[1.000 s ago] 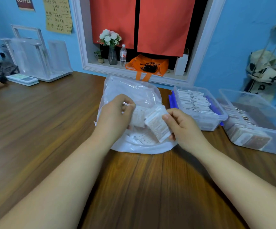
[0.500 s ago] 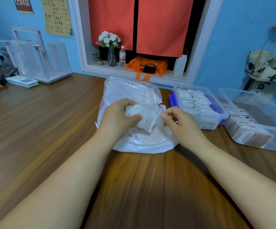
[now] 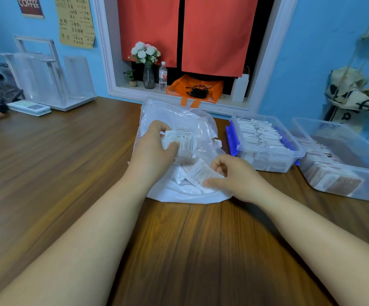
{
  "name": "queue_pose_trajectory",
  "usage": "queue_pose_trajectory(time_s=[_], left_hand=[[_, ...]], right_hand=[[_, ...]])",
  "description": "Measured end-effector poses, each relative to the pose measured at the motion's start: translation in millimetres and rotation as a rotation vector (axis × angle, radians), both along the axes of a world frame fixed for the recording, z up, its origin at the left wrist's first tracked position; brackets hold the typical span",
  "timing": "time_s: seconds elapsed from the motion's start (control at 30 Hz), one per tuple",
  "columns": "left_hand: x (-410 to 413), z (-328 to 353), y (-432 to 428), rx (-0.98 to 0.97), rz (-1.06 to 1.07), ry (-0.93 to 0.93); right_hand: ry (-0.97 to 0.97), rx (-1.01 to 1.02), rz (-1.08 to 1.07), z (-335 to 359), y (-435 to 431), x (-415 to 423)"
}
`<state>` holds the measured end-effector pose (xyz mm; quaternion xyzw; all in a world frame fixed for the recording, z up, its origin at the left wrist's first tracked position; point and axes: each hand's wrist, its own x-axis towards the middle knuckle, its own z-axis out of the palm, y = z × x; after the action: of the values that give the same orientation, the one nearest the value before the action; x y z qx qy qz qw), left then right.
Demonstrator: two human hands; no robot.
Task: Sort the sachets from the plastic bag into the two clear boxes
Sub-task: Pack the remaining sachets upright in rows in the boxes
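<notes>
A white plastic bag (image 3: 179,115) lies open on the wooden table with several white sachets (image 3: 182,175) inside. My left hand (image 3: 152,151) holds a small stack of white sachets (image 3: 184,143) above the bag's mouth. Lower in the bag, my right hand (image 3: 234,175) pinches another white sachet (image 3: 198,172) by its edge. To the right stand two clear boxes: the nearer box (image 3: 267,160) holds rows of white sachets, the farther box (image 3: 355,173) holds brownish sachets.
A clear acrylic stand (image 3: 46,80) and a small white scale (image 3: 30,108) sit at the table's far left. On the window ledge behind the bag are a flower vase (image 3: 148,72), a water bottle (image 3: 162,77) and an orange bag (image 3: 195,89).
My right hand has dropped from beside the left hand's stack down into the bag and taken hold of a sachet there. The left hand keeps its stack, lifted slightly.
</notes>
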<state>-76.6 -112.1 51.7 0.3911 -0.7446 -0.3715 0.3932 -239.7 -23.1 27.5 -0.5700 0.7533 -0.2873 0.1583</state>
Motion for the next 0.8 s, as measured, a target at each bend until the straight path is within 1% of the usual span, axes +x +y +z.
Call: queue_pose_trajectory(time_s=[0.07, 0.1, 0.17, 0.27, 0.4, 0.5, 0.6, 0.67, 0.73, 0.8], left_hand=[[0, -1, 0, 0.001, -0.01, 0.003], [0, -1, -1, -0.001, -0.022, 0.003], [-1, -1, 1, 0.015, -0.058, -0.012], [-6, -3, 10, 0.093, -0.168, -0.001], [-12, -4, 20, 0.247, -0.296, 0.048], [-13, -6, 19, 0.221, -0.356, 0.014], [-13, -12, 15, 0.131, -0.291, -0.001], [-11, -10, 12, 0.103, -0.199, 0.017], [-7, -7, 7, 0.061, -0.117, -0.004], [-4, -5, 4, 0.064, -0.079, 0.003]], right_hand=[[-0.168, -0.155, 0.06, 2, 4, 0], [-0.22, -0.23, 0.09, 3, 5, 0], [-0.263, -0.346, 0.107, 4, 4, -3], [-0.296, -0.423, 0.092, 3, 1, -5], [-0.266, -0.427, 0.068, 2, -2, -8], [-0.259, -0.437, 0.057, 2, -2, -10], [-0.252, -0.428, 0.06, 1, -3, -12], [-0.149, -0.377, 0.086, 1, -2, -17], [-0.03, -0.264, 0.154, 0, -1, -25], [0.07, -0.106, 0.243, -1, 0, -30]])
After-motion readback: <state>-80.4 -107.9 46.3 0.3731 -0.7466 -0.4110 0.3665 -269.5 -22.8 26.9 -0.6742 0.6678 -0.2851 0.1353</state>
